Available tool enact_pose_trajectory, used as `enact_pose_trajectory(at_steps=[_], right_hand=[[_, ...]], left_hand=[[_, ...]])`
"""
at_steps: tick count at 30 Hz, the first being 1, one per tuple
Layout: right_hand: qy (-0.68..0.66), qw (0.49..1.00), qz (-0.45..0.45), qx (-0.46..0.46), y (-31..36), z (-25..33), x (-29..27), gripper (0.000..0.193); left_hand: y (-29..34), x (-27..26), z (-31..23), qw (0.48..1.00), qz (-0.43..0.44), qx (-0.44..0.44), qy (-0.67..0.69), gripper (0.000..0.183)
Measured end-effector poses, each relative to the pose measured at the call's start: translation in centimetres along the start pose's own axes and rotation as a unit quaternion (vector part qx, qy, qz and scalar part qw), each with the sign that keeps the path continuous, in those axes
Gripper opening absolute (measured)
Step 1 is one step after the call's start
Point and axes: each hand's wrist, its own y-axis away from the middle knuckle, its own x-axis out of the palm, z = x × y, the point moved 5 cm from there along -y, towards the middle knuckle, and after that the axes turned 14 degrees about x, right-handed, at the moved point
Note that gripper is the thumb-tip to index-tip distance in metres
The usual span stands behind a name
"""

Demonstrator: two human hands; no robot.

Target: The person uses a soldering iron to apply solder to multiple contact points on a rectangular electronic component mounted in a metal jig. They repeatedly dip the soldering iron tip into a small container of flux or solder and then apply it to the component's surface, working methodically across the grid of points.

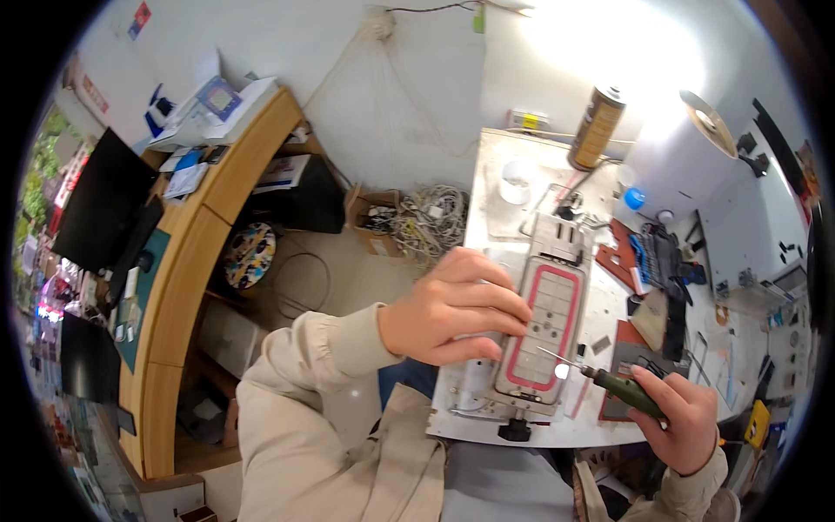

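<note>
A long metal fixture (570, 265) lies on the white table in front of me, with a pink-red rectangular border (572, 331) around a pale plate. My left hand (461, 309) reaches across to its left edge, fingers stretched and fingertips resting there; its thumb side is partly hidden. My right hand (683, 413) is wrapped around a green-handled tool (628, 393) with a thin metal shaft. The shaft's tip points at the lower right part of the pale plate; whether it touches cannot be seen. A black knob (515, 430) sticks out at the fixture's near end.
Behind the fixture stand a spray can (597, 126), a white cup (517, 181) and a large white cylinder (678, 157). Tools and a blue cap (634, 199) crowd the right side. Coiled cables (432, 222) lie on the floor, and a wooden desk (178, 287) with monitors stands at left.
</note>
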Motion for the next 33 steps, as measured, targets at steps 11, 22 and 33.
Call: enact_pose_trajectory(at_steps=[11, 22, 33], right_hand=[[0.019, 1.000, 0.004, -0.024, 0.5, 0.1, -0.2, 0.055], [0.020, 0.999, 0.007, -0.036, 1.0, 0.2, 0.0, 0.059], [0.019, 0.999, 0.018, -0.038, 1.9, 0.4, 0.2, 0.060]], left_hand=[[-0.3, -0.4, 0.3, 0.999, 0.032, -0.005, -0.004, 0.039], [-0.3, -0.7, 0.0, 0.999, 0.045, -0.005, -0.013, 0.035], [-0.4, -0.6, -0.2, 0.999, 0.037, -0.019, -0.022, 0.055]])
